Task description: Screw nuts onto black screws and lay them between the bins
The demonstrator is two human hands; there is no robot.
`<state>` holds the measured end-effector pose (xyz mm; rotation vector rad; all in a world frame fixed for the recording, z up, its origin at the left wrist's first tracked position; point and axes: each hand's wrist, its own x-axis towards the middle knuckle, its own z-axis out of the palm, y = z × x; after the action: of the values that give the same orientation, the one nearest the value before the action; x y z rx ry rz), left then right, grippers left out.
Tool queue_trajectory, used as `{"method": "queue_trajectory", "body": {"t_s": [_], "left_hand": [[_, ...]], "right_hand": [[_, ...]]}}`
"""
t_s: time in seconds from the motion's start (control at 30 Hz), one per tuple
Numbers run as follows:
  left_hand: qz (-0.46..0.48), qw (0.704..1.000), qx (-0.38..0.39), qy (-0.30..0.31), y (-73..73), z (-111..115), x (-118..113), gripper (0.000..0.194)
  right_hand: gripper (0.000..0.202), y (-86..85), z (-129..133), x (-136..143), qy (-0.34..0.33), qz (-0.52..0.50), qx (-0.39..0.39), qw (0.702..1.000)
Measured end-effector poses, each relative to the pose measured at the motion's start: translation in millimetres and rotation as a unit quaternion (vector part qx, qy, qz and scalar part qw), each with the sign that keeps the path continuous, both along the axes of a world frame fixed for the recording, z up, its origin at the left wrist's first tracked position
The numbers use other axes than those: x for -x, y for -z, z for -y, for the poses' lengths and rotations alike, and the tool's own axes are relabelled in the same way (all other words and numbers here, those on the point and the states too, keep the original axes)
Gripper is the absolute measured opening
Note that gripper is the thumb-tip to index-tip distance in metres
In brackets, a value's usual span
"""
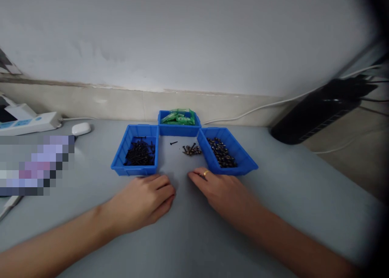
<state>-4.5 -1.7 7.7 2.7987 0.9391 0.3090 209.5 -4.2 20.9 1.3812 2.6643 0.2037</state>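
Note:
My left hand [152,197] rests on the grey table with its fingers curled, just in front of the left blue bin [134,171]. That bin holds many black screws [140,154]. My right hand [215,189], with a ring on one finger, lies by the near edge of the right blue bin [243,158]; its fingers are bent together, and whatever may be between them is too small to name. Brownish metal fasteners [223,152] fill the right bin. Between the bins lie a small pile of mixed screws [191,149] and a single black screw [173,142].
A third blue bin [180,130] with green plastic packets [179,118] stands at the back against the wall. On the left are a power strip [33,123], a white case [81,128] and a pixelated device [36,164]. A black object [316,112] leans at the right.

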Motion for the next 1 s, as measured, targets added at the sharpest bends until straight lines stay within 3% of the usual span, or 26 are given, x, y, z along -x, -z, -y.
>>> {"method": "queue_trajectory", "body": {"t_s": [0.13, 0.27, 0.4, 0.73, 1.0], "left_hand": [[0.003, 1.0, -0.005, 0.004, 1.0, -0.4, 0.4, 0.02], [0.002, 1.0, -0.009, 0.006, 1.0, -0.2, 0.8, 0.019], [-0.004, 1.0, -0.009, 0.002, 0.5, 0.3, 0.3, 0.017], [0.014, 0.999, -0.01, -0.031, 3.7, 1.0, -0.8, 0.017], [0.02, 0.999, -0.016, 0.018, 0.9, 0.4, 0.4, 0.018]], "right_hand": [[0.041, 8.7, -7.3, -3.4, -0.083, -0.117, 0.061, 0.988], [0.036, 11.8, -15.4, -6.2, -0.073, -0.198, 0.087, 0.974], [0.025, 10.5, -18.1, -7.5, -0.051, -0.203, 0.084, 0.974], [0.016, 13.2, -11.2, 1.2, -0.104, -0.267, 0.132, 0.949], [0.011, 14.8, -7.9, 3.4, -0.127, -0.337, 0.147, 0.921]]}}
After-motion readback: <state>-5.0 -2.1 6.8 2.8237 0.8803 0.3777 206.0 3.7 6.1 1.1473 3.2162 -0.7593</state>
